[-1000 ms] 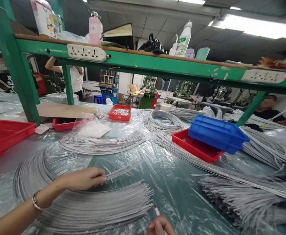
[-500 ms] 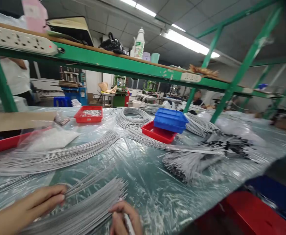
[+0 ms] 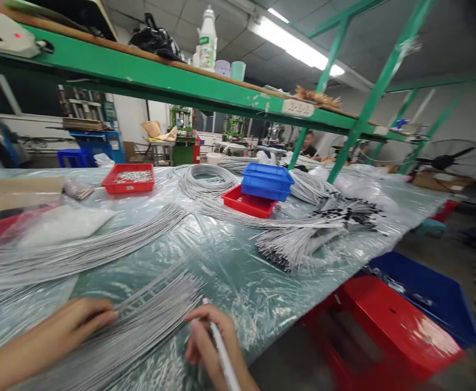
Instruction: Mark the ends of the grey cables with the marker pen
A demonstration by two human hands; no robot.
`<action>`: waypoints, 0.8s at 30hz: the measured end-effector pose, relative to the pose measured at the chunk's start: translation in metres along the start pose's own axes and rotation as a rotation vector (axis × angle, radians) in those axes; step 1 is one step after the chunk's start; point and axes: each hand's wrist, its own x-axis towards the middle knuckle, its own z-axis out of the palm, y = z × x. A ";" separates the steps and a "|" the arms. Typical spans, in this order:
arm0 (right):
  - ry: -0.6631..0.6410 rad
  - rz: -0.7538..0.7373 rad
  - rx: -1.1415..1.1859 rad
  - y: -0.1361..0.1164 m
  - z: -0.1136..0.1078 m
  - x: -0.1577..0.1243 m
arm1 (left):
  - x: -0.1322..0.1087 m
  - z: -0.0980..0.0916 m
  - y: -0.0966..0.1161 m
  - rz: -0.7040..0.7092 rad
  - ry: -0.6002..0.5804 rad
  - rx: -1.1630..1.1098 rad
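Left hand point(image 3: 75, 326) pressing flat, unclenched, on grey wires point(image 3: 140, 320) at near worktop point(image 3: 238, 282) edge, right hand point(image 3: 211, 345) gripping white pen point(image 3: 224, 361), both wrists cut off by frame, wire ends blurring.

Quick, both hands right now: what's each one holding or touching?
Left hand: fingers flat on the bundle of grey wires, not closed around it.
Right hand: closed on a white pen.
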 end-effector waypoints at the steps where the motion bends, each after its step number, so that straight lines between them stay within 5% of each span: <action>1: 0.026 0.010 0.010 -0.004 -0.005 0.000 | -0.001 -0.003 0.006 -0.014 -0.056 -0.028; 5: 0.109 0.025 0.005 -0.015 -0.018 0.005 | -0.004 -0.027 0.036 -0.027 -0.067 -0.159; 9: -0.016 0.072 -0.022 -0.010 -0.017 0.014 | -0.016 -0.044 0.059 0.013 -0.056 -0.220; 16: -0.272 0.053 0.062 -0.002 0.019 0.024 | -0.044 -0.029 0.095 0.080 -0.269 -0.197; 21: -0.125 0.028 0.208 -0.016 0.016 0.023 | -0.057 -0.028 0.107 0.044 -0.304 -0.176; 24: -0.041 -0.064 0.273 -0.033 -0.009 0.028 | -0.073 -0.043 0.093 -0.018 -0.134 -0.155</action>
